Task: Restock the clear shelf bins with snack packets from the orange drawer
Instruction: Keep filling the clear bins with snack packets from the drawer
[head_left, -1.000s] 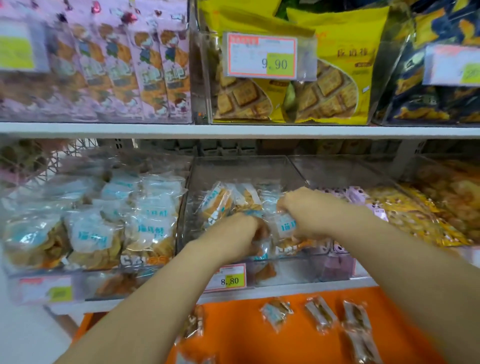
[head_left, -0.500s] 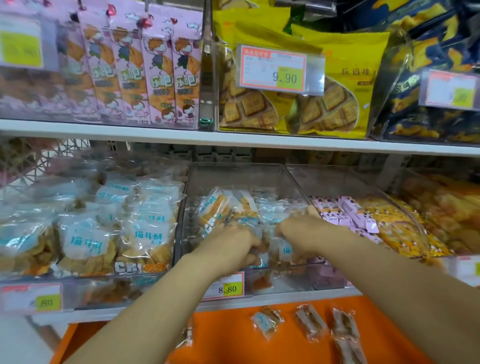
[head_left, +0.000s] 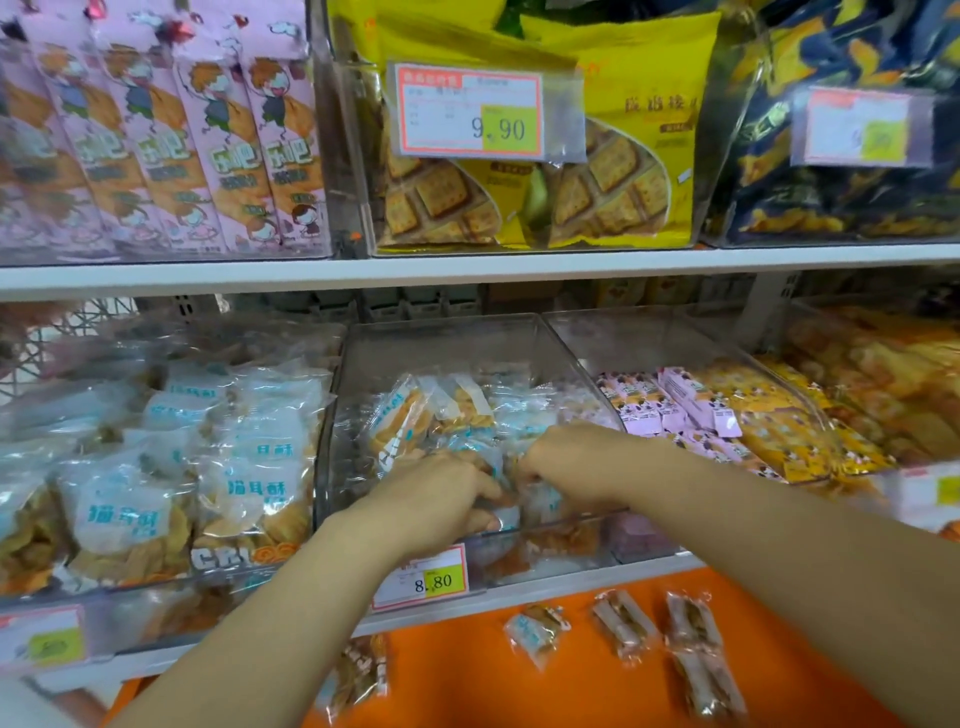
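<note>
Shelving ahead; we fill the middle clear bin (head_left: 452, 353). Left grip (head_left: 441, 499) and right grip (head_left: 571, 462) curl round snack packets (head_left: 491, 457). We should seat them low, behind its lip.

Left grip (head_left: 441, 493), right grip (head_left: 569, 462), both curled

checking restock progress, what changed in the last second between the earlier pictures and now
The right hand sank slightly toward the front of the middle bin, nearer the left hand. Both still grip snack packets inside it; none let go. Loose packets in the orange drawer lie unmoved.
</note>
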